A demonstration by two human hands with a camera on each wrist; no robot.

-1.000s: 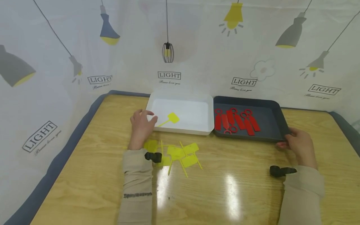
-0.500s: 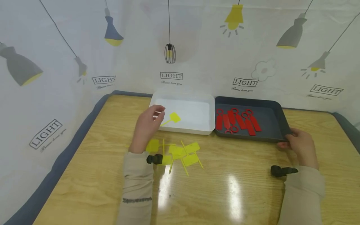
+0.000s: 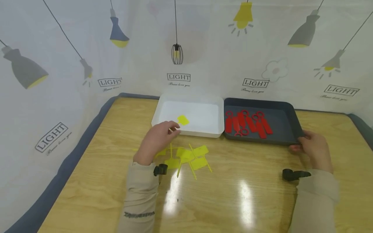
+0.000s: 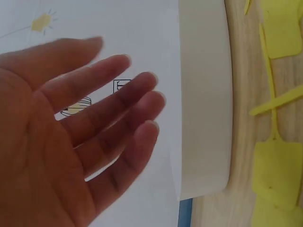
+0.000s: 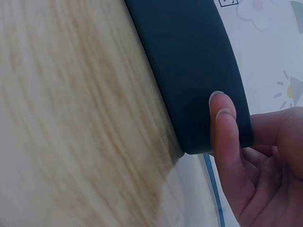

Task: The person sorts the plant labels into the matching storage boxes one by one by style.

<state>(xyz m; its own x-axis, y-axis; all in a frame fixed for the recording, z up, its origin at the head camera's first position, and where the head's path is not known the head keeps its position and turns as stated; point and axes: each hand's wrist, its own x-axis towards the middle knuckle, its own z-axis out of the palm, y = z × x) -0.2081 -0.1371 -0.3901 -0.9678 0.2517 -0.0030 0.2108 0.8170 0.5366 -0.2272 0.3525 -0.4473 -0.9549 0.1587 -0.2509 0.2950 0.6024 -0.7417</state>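
My left hand (image 3: 155,140) hovers at the front left of the white tray (image 3: 204,113). In the left wrist view the left hand (image 4: 38,137) has extended, slightly bent fingers and an unoccupied palm, beside the white tray's wall (image 4: 203,104). One yellow flag-shaped tag (image 3: 183,120) lies in that tray, its thin tail hidden behind the hand. Several more yellow tags (image 3: 201,162) overlap on the table below. My right hand (image 3: 316,149) grips the front right corner of the dark grey tray (image 3: 279,127); the right wrist view shows fingers (image 5: 225,137) against its outer wall.
Several red tags with ring ends (image 3: 260,129) lie in the left half of the dark tray. Both trays stand side by side at the back of the wooden table (image 3: 218,194), in front of a lamp-patterned white curtain (image 3: 204,42).
My left hand has moved right from the white tray's left edge, rising over the tray and then coming down towards its front. The right hand stays on the dark tray's corner.
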